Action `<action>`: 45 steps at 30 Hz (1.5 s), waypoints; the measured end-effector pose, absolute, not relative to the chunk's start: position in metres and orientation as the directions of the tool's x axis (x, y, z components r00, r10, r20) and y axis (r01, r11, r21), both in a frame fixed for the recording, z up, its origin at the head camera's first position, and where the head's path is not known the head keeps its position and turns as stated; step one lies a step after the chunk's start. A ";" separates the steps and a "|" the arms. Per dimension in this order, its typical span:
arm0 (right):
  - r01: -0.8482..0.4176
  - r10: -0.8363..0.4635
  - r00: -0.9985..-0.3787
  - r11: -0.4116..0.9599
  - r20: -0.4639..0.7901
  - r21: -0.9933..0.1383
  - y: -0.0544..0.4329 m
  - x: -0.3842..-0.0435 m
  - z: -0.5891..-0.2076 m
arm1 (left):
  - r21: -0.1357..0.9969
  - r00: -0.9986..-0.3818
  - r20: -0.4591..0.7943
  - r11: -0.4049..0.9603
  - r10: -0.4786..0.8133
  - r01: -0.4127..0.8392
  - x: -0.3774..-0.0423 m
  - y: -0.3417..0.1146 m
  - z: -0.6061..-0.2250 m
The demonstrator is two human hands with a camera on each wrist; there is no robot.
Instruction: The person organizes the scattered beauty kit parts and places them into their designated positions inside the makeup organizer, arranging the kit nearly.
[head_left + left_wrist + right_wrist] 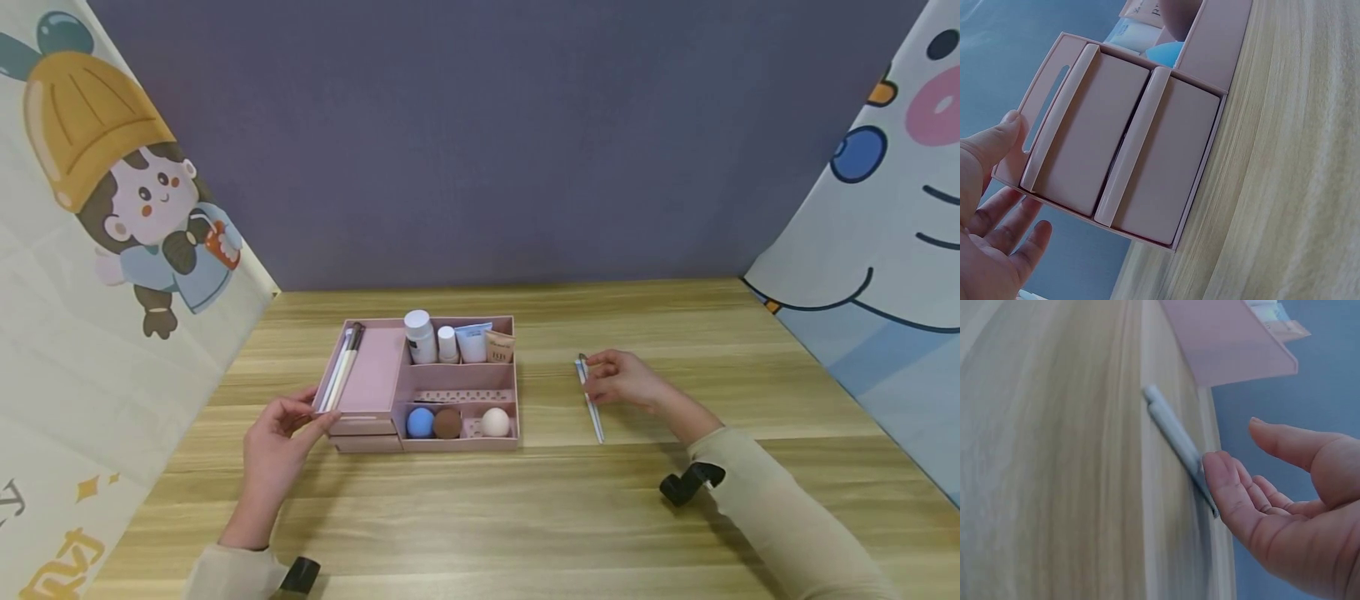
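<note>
A pink desktop organizer [459, 383] stands on the wooden table. My left hand [279, 440] holds its front left corner, thumb on the front panel and fingers by the side; the left wrist view shows two drawers [1166, 156] close by. Several makeup brushes [347, 367] lie in its top left tray. To the organizer's right, two slim, pale-handled makeup brushes [592, 408] lie side by side on the table. Over their far end is my right hand [621, 380]. In the right wrist view its thumb is apart from the fingers, and a fingertip is at the brushes [1175, 434].
A white bottle [421, 337], a smaller white bottle [447, 344] and two tubes [473, 342] stand in the back compartment. Blue [420, 422], brown [447, 423] and cream [495, 422] sponges sit in front. A dark grey panel [480, 150] rises behind the table.
</note>
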State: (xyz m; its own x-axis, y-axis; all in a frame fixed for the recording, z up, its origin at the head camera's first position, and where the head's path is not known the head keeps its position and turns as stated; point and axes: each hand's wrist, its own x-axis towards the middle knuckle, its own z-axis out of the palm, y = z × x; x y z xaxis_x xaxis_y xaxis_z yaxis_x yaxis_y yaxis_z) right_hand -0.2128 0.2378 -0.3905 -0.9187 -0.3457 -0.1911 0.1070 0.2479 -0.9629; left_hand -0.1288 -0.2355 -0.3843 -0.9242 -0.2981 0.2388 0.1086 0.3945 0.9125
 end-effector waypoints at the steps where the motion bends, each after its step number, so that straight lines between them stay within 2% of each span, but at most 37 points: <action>1: 0.107 -0.341 -0.920 0.258 -0.194 -0.960 0.238 -0.213 -0.391 | 0.912 -0.923 0.243 0.395 -0.298 0.112 -0.129 -0.235 -0.384; 9: 0.109 -0.309 -0.927 0.321 -0.212 -0.941 0.239 -0.218 -0.395 | 0.908 -0.922 0.254 0.401 -0.292 0.123 -0.129 -0.236 -0.385; 13: 0.055 -0.305 -0.932 0.420 -0.198 -0.906 0.234 -0.220 -0.393 | 0.911 -0.924 0.241 0.397 -0.296 0.110 -0.128 -0.236 -0.385; 20: -0.087 -0.304 -0.940 0.652 -0.154 -0.753 0.221 -0.224 -0.390 | 0.912 -0.925 0.241 0.395 -0.295 0.112 -0.127 -0.235 -0.384; 24: -0.152 -0.321 -0.936 0.739 -0.145 -0.656 0.212 -0.223 -0.388 | 0.912 -0.925 0.242 0.395 -0.291 0.114 -0.127 -0.235 -0.383; 31: -0.128 -0.295 -0.933 0.810 -0.208 -0.572 0.199 -0.220 -0.383 | 0.907 -0.924 0.239 0.408 -0.300 0.102 -0.127 -0.235 -0.382; 38: -0.032 -0.243 -0.925 0.815 -0.292 -0.578 0.191 -0.217 -0.382 | 0.910 -0.927 0.226 0.404 -0.301 0.091 -0.127 -0.235 -0.382; 45: -0.039 -0.227 -0.931 0.839 -0.285 -0.542 0.188 -0.218 -0.383 | 0.905 -0.925 0.236 0.415 -0.300 0.096 -0.127 -0.235 -0.383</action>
State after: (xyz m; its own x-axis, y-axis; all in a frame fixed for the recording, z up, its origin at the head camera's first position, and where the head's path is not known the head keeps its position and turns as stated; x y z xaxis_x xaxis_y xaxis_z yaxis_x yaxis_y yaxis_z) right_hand -0.2176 0.1884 -0.3826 -0.9313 -0.2273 -0.2847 -0.0390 0.8392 -0.5424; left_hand -0.1270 -0.2352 -0.3830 -0.9246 -0.2995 0.2355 0.0960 0.4150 0.9047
